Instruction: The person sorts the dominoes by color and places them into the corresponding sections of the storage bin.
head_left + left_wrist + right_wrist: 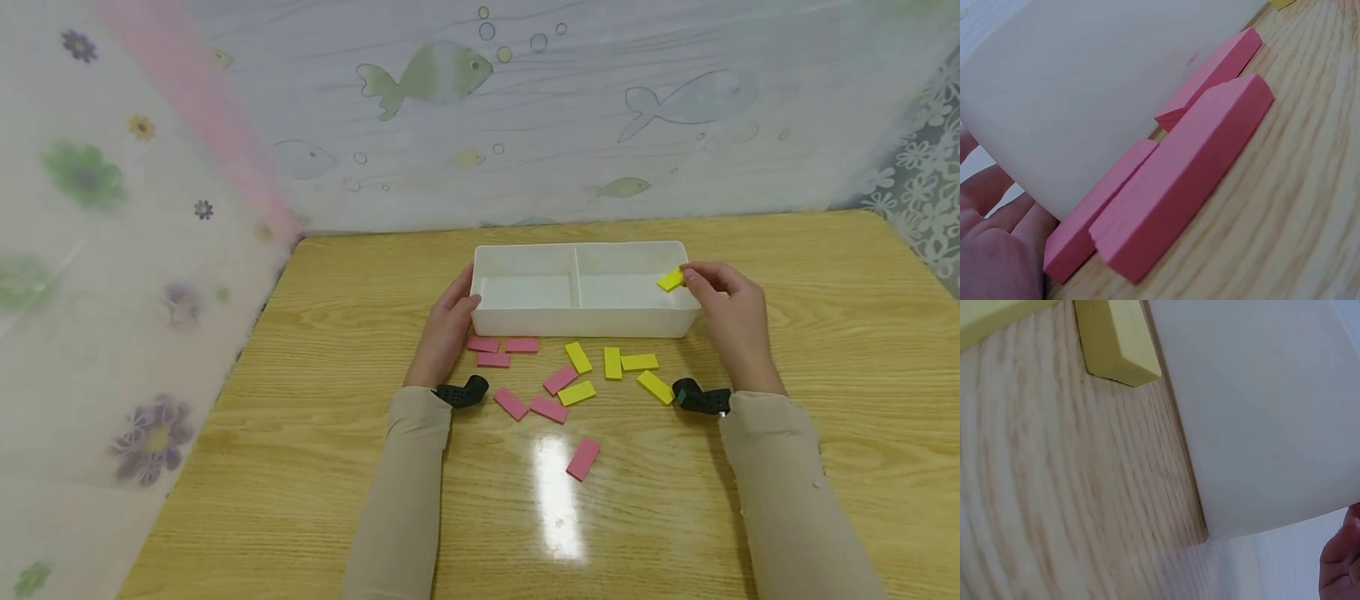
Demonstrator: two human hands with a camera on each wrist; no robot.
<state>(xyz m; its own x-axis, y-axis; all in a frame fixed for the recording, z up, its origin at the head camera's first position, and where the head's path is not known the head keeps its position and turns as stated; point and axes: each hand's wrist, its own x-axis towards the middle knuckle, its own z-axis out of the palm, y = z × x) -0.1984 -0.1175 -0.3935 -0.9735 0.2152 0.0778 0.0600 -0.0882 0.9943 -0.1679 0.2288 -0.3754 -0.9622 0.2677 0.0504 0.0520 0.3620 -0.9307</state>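
A white two-compartment tray point(577, 321) stands on the wooden table; both compartments look bare. My right hand point(723, 308) pinches a yellow block point(671, 280) over the tray's right end, above the right compartment. My left hand point(448, 321) rests with straight fingers against the tray's left end wall point(1085, 94). In front of the tray lie several pink blocks point(501, 351) and several yellow blocks point(613, 362). In the left wrist view three pink blocks point(1185, 181) lie against the tray's wall beside my fingers point(997, 244). A yellow block point(1119, 344) lies by the tray's corner point(1260, 425).
A lone pink block point(582, 458) lies nearer me beside a glare patch. Curtains hang close along the table's left edge and back edge point(600, 223). Bare wood stretches to the right of the tray.
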